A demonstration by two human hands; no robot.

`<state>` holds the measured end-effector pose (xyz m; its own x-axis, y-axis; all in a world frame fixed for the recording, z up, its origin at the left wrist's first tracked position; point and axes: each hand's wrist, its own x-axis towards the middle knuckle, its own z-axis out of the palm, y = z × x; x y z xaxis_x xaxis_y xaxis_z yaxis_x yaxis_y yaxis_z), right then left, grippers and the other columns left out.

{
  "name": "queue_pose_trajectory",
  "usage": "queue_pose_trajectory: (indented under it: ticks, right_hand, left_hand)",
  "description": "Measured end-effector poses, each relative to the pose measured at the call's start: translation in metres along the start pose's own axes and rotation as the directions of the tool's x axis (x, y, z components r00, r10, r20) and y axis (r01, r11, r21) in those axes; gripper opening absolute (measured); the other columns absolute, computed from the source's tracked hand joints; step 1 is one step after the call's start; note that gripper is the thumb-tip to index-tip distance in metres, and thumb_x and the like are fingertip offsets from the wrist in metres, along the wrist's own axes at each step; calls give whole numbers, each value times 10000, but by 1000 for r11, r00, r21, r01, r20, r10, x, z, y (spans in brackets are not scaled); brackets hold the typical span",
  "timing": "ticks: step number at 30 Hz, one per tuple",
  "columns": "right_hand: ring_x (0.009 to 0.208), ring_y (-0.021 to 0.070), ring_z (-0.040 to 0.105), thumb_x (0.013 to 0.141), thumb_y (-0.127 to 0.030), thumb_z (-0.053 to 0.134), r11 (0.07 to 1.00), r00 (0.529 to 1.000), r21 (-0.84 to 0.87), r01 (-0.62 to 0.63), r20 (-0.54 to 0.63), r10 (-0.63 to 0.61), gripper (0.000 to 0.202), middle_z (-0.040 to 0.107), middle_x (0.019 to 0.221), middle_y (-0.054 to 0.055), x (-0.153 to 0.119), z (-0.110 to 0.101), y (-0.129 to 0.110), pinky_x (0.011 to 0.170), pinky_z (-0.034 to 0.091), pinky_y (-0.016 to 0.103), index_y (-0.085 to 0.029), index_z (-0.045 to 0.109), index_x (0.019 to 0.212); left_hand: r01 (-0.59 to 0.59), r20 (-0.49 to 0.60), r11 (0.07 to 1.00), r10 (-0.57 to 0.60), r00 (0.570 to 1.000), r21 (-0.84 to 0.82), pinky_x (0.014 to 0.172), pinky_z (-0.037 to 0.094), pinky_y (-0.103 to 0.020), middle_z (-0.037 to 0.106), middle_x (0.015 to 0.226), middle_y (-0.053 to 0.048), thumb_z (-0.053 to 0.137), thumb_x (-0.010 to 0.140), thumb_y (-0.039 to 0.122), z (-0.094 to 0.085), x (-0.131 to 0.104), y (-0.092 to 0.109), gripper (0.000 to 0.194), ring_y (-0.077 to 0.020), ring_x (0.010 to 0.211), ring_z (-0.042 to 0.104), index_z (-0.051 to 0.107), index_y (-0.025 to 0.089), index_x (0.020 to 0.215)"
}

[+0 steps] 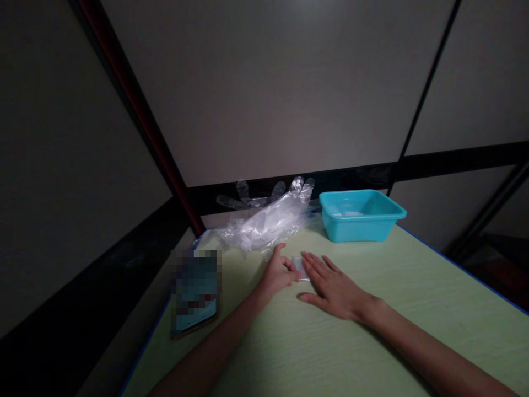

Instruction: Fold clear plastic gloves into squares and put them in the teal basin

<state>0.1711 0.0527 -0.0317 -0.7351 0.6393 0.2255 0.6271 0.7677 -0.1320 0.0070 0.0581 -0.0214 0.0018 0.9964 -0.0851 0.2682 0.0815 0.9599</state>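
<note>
A small, whitish flat packet (301, 268) lies on the pale green table (285, 347) between my hands. My right hand (330, 284) rests flat with its fingers stretched out, the fingertips over the packet's right part. At the packet's left edge, my left hand (280, 272) has its thumb and bent fingers close to the surface; whether they pinch the packet is too small to tell. Beyond my hands, clear plastic gloves (268, 220) lie in a crumpled pile at the table's back edge.
A turquoise basin (359, 229) stands at the back right, with something whitish inside. A blurred-out device or picture (196, 292) lies at the table's left edge. Pale panels with dark bands (289, 99) rise behind the table.
</note>
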Motion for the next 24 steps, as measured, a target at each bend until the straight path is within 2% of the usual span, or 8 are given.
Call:
queue_pose_trajectory:
  ticks: [7, 8, 10, 11, 13, 16, 19, 24]
  right_hand:
    - [1276, 267, 166, 802, -619, 237, 1000, 999, -6, -15, 39, 16, 782, 232, 1366, 200, 1, 4, 2, 1017, 187, 469, -36, 256, 1322]
    - [1276, 267, 167, 802, -621, 234, 1000, 999, -12, -16, 42, 16, 786, 230, 1366, 201, 1, 3, 2, 1017, 189, 467, -31, 253, 1322]
    - [1278, 267, 158, 797, -628, 234, 1000, 999, -26, -11, 33, 12, 803, 212, 1371, 201, 1, 3, 2, 1018, 194, 462, -22, 242, 1323]
    - [1280, 267, 146, 792, -633, 238, 999, 1000, -34, -5, 19, 6, 814, 195, 1376, 200, 1, 2, 2, 1019, 193, 459, -18, 232, 1326]
    - [1285, 266, 117, 780, -644, 256, 999, 1000, -53, 8, -17, -9, 836, 163, 1386, 197, 0, 3, 3, 1024, 184, 454, -17, 209, 1332]
    - [1289, 253, 99, 780, -635, 278, 996, 998, -80, 28, -56, -33, 832, 154, 1392, 187, -1, 4, 4, 1031, 174, 440, -32, 175, 1343]
    - [1291, 238, 101, 799, -593, 297, 995, 997, -97, 38, -61, -44, 788, 167, 1392, 181, -1, 7, 6, 1031, 183, 421, -38, 174, 1345]
    - [1289, 242, 109, 808, -534, 336, 993, 999, -109, 50, 11, -49, 742, 174, 1387, 185, -1, 8, 9, 1030, 183, 421, -33, 199, 1338]
  left_hand:
    - [21, 6, 998, -22, 1000, 58, 337, 345, -141, 444, 591, 101, 585, 600, 84, -10, 1, -3, 604, -78, 416, 527, 305, 164, 1130]
    - [-13, -21, 996, 14, 1000, 89, 358, 363, -152, 450, 606, 92, 581, 609, 94, -11, -1, -4, 557, -80, 429, 531, 340, 167, 1106]
    - [-172, -70, 957, 193, 979, 235, 464, 438, -198, 496, 687, 51, 569, 627, 109, -13, -8, -4, 441, -101, 533, 562, 426, 175, 1039]
    - [-281, -62, 897, 320, 945, 340, 563, 472, -232, 530, 767, 18, 559, 642, 117, -13, -12, -3, 387, -124, 637, 582, 463, 178, 1012]
    - [-478, 72, 711, 520, 851, 516, 810, 446, -309, 546, 1021, -60, 518, 699, 145, -10, -23, -2, 358, -184, 934, 545, 484, 177, 1054]
    - [-606, 325, 480, 546, 772, 634, 1022, 246, -354, 348, 1331, -115, 397, 810, 203, -4, -35, -2, 457, -202, 1233, 292, 335, 127, 1257]
    - [-613, 441, 350, 458, 772, 709, 1052, 172, -352, 189, 1403, -129, 293, 868, 274, 2, -37, -7, 510, -191, 1292, 142, 196, 72, 1325]
    - [-581, 469, 254, 386, 794, 774, 1051, 157, -363, 121, 1404, -170, 203, 877, 450, 4, -36, -15, 624, -219, 1296, 68, 156, 22, 1328]
